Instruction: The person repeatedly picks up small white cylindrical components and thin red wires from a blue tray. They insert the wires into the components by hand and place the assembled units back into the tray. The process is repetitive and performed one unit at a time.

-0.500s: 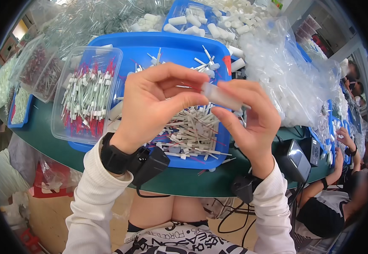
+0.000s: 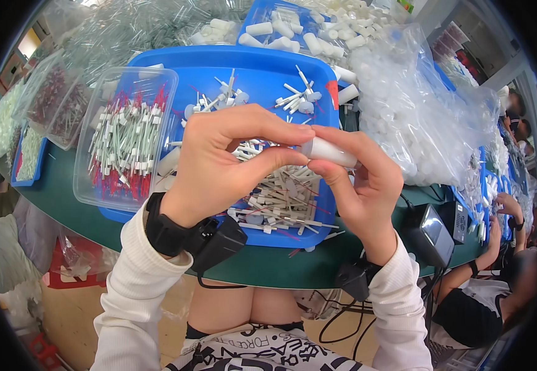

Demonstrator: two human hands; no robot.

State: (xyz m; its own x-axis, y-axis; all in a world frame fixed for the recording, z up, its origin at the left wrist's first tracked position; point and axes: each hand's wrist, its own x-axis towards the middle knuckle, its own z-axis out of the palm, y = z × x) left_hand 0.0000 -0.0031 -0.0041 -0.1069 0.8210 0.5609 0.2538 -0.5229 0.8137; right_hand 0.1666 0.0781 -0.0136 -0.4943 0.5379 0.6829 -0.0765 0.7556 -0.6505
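A short white plastic cylinder (image 2: 331, 152) is held above the blue tray (image 2: 210, 57), tilted slightly down to the right. The thumb and fingers of my right hand (image 2: 370, 191) are wrapped round its body. At its left end, my left hand (image 2: 210, 164) pinches with thumb and forefinger; whether a small part sits between those fingertips is hidden. Below my hands, a pile of thin white stick-like parts (image 2: 287, 188) with fine red wires and grey discs lies in the tray. Two smaller clusters of such parts are near its far side.
Left of the tray, a clear plastic box (image 2: 83, 185) holds many white sticks with red wires. White cylinders (image 2: 349, 40) and a clear bag (image 2: 398, 123) of white pieces lie beyond. A black device (image 2: 428, 232) with cables stands right. Another person's hand (image 2: 509, 206) works far right.
The white cylinder has turned a little, and its left end now faces my left fingertips more closely. My two hands have come together, fingertips nearly touching.
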